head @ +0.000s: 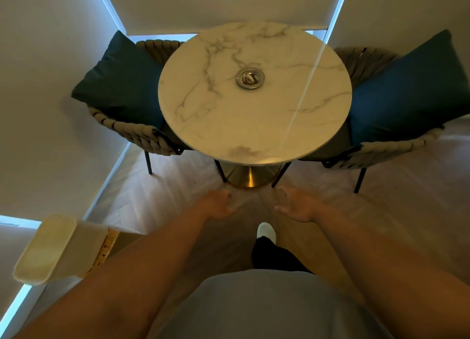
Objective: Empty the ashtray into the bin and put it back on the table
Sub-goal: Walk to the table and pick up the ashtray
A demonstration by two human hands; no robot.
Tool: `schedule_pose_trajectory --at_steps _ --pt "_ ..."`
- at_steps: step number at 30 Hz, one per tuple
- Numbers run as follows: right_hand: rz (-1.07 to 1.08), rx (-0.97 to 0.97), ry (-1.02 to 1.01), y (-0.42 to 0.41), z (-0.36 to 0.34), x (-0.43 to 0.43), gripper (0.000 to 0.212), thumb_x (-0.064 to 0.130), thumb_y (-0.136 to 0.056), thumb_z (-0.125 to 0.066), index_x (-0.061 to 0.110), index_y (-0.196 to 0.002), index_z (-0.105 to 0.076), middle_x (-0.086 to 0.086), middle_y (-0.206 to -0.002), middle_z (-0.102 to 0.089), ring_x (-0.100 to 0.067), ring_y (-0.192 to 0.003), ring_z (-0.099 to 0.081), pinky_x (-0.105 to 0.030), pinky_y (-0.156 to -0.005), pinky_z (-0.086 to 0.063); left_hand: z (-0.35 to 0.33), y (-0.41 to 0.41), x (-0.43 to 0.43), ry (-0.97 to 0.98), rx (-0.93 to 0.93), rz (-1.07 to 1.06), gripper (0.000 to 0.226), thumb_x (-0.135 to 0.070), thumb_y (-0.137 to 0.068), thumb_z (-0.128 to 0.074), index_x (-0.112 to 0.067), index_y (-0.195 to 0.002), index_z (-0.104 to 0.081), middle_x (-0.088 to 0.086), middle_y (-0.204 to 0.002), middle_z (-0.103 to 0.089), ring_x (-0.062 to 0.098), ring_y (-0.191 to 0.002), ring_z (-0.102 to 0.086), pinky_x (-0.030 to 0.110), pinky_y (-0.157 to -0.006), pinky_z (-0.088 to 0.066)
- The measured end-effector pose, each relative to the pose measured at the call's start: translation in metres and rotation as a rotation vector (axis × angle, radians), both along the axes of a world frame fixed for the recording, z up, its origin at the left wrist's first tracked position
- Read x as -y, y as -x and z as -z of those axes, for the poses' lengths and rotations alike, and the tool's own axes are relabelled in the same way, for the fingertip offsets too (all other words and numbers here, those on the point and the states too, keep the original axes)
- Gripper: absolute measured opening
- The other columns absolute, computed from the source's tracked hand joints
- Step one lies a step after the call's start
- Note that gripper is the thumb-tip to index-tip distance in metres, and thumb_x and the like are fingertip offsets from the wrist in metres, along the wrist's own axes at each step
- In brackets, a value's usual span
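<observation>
The left grip is loosely open, fingers curled a little, holding nothing and touching nothing. The right grip is likewise open and empty, its palm turned inward toward the left one. Both hang in the air over the floor, near each other but apart, short of the near edge of the tabletop. Both forearms are bare and reach forward from the bottom of the view.

Beyond the hands stands the round marble tabletop on a gold base. The ashtray — a small round metal dish — sits on it a little past the middle, well apart from either grip. Something pale and crumpled lies in its bowl; what it is cannot be told.

The bin is at lower left, near the wall and well apart from the table — a pale rectangular container with its open mouth facing the camera. Its inside looks light and plain; any contents cannot be made out.

A woven chair with a dark blue cushion stands to the left of the table, and a second chair with a cushion to the right. Below the hands a white shoe shows on the floor.
</observation>
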State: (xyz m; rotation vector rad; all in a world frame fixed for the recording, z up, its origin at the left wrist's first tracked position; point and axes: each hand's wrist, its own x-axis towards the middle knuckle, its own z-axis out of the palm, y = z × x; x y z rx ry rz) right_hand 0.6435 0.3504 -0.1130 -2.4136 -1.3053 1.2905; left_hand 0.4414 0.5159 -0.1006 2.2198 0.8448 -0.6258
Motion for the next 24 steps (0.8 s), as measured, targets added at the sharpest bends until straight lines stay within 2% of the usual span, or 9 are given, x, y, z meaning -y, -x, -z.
schedule_pose_trajectory --at_steps 4,8,12,14,20,24 --pt "-0.069 0.042 0.002 -0.049 -0.004 -0.044 0.078 0.046 -0.092 -0.060 0.012 -0.152 -0.024 -0.012 -0.154 -0.038 -0.029 -0.138 -0.042 -0.036 -0.107 -0.038 -0.003 -0.048 -0.039 -0.012 0.000 -0.035 0.056 -0.036 -0.095 -0.061 -0.009 -0.142 -0.046 0.014 -0.143 -0.053 0.029 -0.128 -0.053 0.037 -0.105 -0.044" --pt "-0.107 0.037 -0.002 -0.088 -0.003 -0.070 0.074 0.044 -0.092 -0.060 0.013 -0.150 -0.027 -0.014 -0.148 -0.046 -0.031 -0.131 -0.048 -0.040 -0.105 -0.043 -0.006 -0.090 -0.057 0.001 0.013 -0.089 0.051 -0.036 -0.094 -0.062 -0.013 -0.138 -0.049 0.011 -0.139 -0.057 0.025 -0.122 -0.056 0.032 -0.098 -0.045" --pt "-0.106 0.067 -0.002 -0.122 -0.002 -0.091 0.077 0.046 -0.092 -0.059 0.016 -0.153 -0.022 -0.013 -0.152 -0.042 -0.033 -0.136 -0.043 -0.036 -0.100 -0.040 -0.008 -0.124 -0.074 0.008 -0.002 -0.111 0.056 -0.037 -0.094 -0.062 -0.011 -0.141 -0.048 0.014 -0.141 -0.054 0.028 -0.127 -0.054 0.038 -0.106 -0.044" --pt "-0.113 0.030 0.008 -0.129 -0.001 -0.100 0.077 0.045 -0.093 -0.059 0.015 -0.153 -0.021 -0.014 -0.153 -0.040 -0.034 -0.137 -0.041 -0.040 -0.105 -0.039 -0.009 -0.134 -0.083 0.007 -0.012 -0.118 0.058 -0.036 -0.094 -0.063 -0.011 -0.144 -0.045 0.014 -0.144 -0.052 0.028 -0.130 -0.052 0.039 -0.108 -0.043" --pt "-0.103 0.035 -0.025 -0.163 -0.004 -0.140 0.077 0.046 -0.091 -0.059 0.013 -0.152 -0.026 -0.017 -0.147 -0.048 -0.033 -0.133 -0.046 -0.042 -0.108 -0.041 -0.009 -0.169 -0.125 0.013 -0.024 -0.122 0.059 -0.035 -0.093 -0.063 -0.012 -0.143 -0.044 0.014 -0.143 -0.052 0.029 -0.127 -0.053 0.039 -0.104 -0.046" --pt "-0.096 0.044 -0.011 -0.171 0.000 -0.167 0.076 0.048 -0.092 -0.058 0.014 -0.152 -0.025 -0.015 -0.150 -0.045 -0.033 -0.133 -0.046 -0.042 -0.109 -0.039 0.001 -0.179 -0.154 0.021 -0.037 -0.096 0.061 -0.038 -0.093 -0.062 -0.013 -0.145 -0.042 0.013 -0.143 -0.052 0.028 -0.125 -0.054 0.037 -0.104 -0.045"
